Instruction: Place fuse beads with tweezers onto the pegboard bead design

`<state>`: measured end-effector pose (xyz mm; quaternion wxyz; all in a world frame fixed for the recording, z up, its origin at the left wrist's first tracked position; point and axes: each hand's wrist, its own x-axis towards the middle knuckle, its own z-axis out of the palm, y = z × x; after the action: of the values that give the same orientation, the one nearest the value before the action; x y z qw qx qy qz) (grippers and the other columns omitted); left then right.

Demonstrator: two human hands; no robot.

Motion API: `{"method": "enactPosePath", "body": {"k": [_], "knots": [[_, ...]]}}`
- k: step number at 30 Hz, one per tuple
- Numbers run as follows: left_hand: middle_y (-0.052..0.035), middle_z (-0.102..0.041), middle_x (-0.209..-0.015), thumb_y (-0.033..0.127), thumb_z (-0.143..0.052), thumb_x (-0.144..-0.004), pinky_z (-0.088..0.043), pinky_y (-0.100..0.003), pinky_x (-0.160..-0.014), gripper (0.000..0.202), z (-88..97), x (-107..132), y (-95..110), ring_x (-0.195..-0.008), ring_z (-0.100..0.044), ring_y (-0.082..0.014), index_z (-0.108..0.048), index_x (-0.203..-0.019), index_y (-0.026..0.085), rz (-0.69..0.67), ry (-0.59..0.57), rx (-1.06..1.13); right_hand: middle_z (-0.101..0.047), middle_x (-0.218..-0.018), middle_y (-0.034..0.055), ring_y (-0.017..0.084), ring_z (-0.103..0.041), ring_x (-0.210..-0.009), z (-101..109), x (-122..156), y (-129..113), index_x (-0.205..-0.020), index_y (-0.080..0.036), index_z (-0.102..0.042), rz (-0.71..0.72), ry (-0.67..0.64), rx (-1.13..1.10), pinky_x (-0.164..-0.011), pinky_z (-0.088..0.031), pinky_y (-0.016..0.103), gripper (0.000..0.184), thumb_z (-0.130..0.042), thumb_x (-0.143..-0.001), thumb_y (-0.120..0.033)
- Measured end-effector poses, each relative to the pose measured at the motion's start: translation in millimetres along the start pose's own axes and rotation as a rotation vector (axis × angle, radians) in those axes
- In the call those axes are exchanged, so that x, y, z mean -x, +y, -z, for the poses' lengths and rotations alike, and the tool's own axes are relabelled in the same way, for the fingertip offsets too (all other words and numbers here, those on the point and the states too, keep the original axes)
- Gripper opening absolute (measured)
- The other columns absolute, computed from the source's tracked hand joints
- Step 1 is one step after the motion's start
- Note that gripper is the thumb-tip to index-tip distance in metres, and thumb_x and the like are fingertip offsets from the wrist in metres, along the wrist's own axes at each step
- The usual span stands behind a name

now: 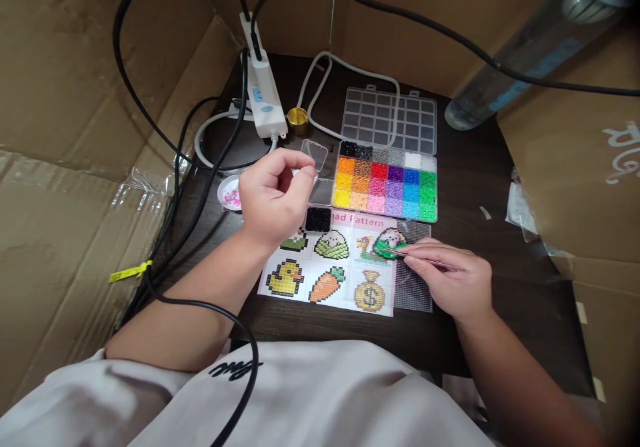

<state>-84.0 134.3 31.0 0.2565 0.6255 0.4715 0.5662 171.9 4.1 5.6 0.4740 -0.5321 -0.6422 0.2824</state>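
Observation:
My right hand [453,277] grips a pair of metal tweezers [433,260], their tips on a bead piece [391,242] of green, white, pink and black beads. That piece lies across the upper right of the printed bead pattern sheet [345,287] and the edge of a clear pegboard [415,287]. Raised over the sheet's upper left, my left hand [275,194] has thumb and forefinger pinched together; anything between them is too small to make out. Just beside it are a small box of black beads [319,218] and a sorting case of coloured beads [385,182].
Behind the beads lies the case's clear lid [390,119]. A white dish of pink beads [230,194], a gold cup [298,120] and a power strip [265,94] stand to the left. Black cables [235,134] hang across the left side. Cardboard walls [390,27] surround the dark table.

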Motion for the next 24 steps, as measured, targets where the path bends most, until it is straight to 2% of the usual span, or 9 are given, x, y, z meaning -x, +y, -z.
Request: {"method": "enactPosePath", "body": {"k": [12,15,18,24], "knots": [[0.0009,-0.064,-0.062,0.019,-0.067,-0.077,-0.048,-0.026,-0.057,0.005,4.2,-1.3,2.3,-0.062,-0.062,-0.0121,-0.072,-0.076,0.020,-0.008,0.013,0.010,-0.082,-0.090,0.0041,0.024,-0.077,-0.080,6.4,-0.8,-3.6,-0.094,-0.027,-0.082,0.015,0.056,-0.035,-0.075,-0.064,0.042,0.024,-0.076,-0.082,-0.007],[0.0004,-0.065,-0.061,0.019,-0.067,-0.077,-0.045,-0.025,-0.053,0.006,5.8,-1.3,1.7,-0.058,-0.060,-0.0114,-0.072,-0.076,0.020,-0.028,0.013,0.008,-0.082,-0.092,0.0034,0.024,-0.077,-0.083,8.8,-14.6,-9.6,-0.096,-0.029,-0.082,0.061,0.058,-0.037,-0.077,-0.064,0.041,0.028,-0.076,-0.081,-0.005],[0.0001,-0.066,-0.061,0.019,-0.067,-0.077,-0.043,-0.024,-0.050,0.005,7.1,-1.8,1.5,-0.055,-0.058,-0.0107,-0.072,-0.075,0.020,-0.041,0.006,0.003,-0.081,-0.093,0.0037,0.023,-0.077,-0.085,4.2,-37.8,-17.6,-0.095,-0.028,-0.082,0.074,0.070,-0.011,-0.075,-0.065,0.038,0.024,-0.076,-0.082,-0.008],[0.0008,-0.065,-0.060,0.019,-0.066,-0.077,-0.039,-0.023,-0.047,0.006,8.2,-3.6,2.7,-0.051,-0.053,-0.0091,-0.071,-0.074,0.019,-0.044,0.011,-0.005,-0.081,-0.084,0.0035,0.019,-0.076,-0.074,-25.8,-76.0,-23.2,-0.084,-0.024,-0.082,0.075,0.079,0.068,-0.070,-0.066,0.033,0.008,-0.077,-0.083,-0.019]]}}
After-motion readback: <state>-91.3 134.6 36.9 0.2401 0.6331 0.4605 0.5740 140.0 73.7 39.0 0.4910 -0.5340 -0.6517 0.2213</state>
